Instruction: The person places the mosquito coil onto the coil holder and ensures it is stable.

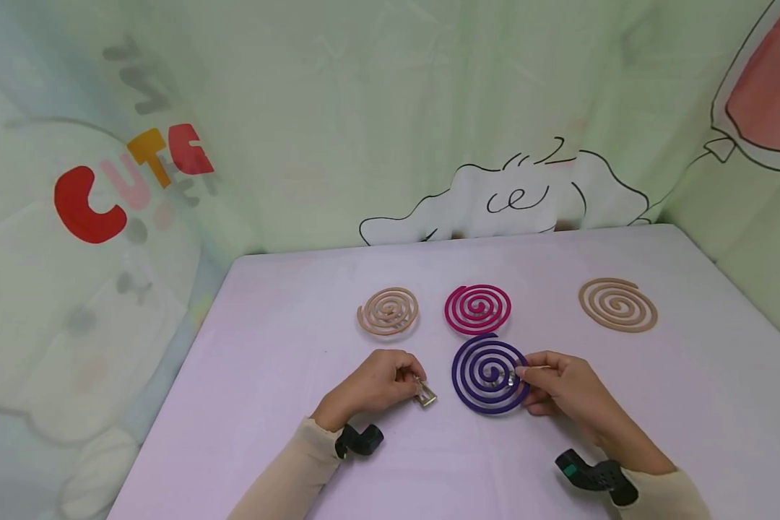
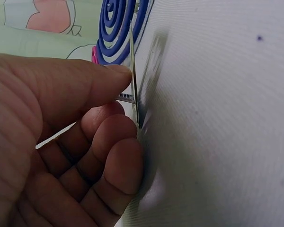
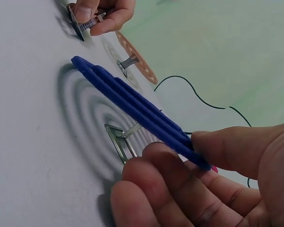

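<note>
My left hand (image 1: 382, 379) pinches a small metal mosquito-coil stand (image 1: 426, 396) between thumb and fingertips, low over the table. In the left wrist view that stand (image 2: 133, 90) shows a flat frame edge-on with a short prong. My right hand (image 1: 568, 393) pinches the right edge of a dark blue mosquito coil (image 1: 492, 374). Seen from the right wrist, the blue coil (image 3: 132, 109) is above another metal stand (image 3: 131, 130) with a raised prong. Whether prong and coil touch, I cannot tell.
Behind the blue coil is a magenta coil (image 1: 478, 308). A tan coil (image 1: 388, 309) is to its left, with a metal stand (image 3: 130, 61) under it. Another tan coil (image 1: 619, 303) is at the back right of the white table (image 1: 286, 325). Printed curtains hang behind.
</note>
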`<state>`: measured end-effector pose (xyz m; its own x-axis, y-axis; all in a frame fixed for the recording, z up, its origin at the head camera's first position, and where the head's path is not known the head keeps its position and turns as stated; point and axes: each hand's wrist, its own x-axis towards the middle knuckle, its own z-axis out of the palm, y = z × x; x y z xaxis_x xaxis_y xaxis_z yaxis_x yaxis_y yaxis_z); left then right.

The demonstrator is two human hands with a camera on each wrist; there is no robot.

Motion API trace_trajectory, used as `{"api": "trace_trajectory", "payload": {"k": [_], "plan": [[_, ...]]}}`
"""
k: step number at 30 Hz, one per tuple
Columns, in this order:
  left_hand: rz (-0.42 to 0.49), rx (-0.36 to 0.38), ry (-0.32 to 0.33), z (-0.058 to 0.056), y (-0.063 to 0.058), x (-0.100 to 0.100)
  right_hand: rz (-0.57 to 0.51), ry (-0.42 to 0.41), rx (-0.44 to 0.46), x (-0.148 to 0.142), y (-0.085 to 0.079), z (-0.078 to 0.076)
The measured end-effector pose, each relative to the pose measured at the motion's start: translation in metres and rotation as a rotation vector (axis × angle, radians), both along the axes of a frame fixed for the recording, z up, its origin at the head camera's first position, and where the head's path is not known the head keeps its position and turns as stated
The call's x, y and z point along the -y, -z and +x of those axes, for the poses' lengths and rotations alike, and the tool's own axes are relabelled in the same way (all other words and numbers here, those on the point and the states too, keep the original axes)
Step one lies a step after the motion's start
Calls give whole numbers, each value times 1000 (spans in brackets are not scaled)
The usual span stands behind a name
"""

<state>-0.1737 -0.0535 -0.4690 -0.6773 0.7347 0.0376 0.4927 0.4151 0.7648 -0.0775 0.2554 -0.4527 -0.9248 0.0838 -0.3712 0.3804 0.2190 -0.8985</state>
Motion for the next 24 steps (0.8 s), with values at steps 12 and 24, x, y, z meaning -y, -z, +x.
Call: {"api": "trace_trajectory", "payload": {"k": [12,24], "plan": [[-4,9,2,1,-1,-1,-17,-10,-3,-1,0,1],[-10,50,55,0,-3,1,-5,-24,20,1,-2,1]]}}
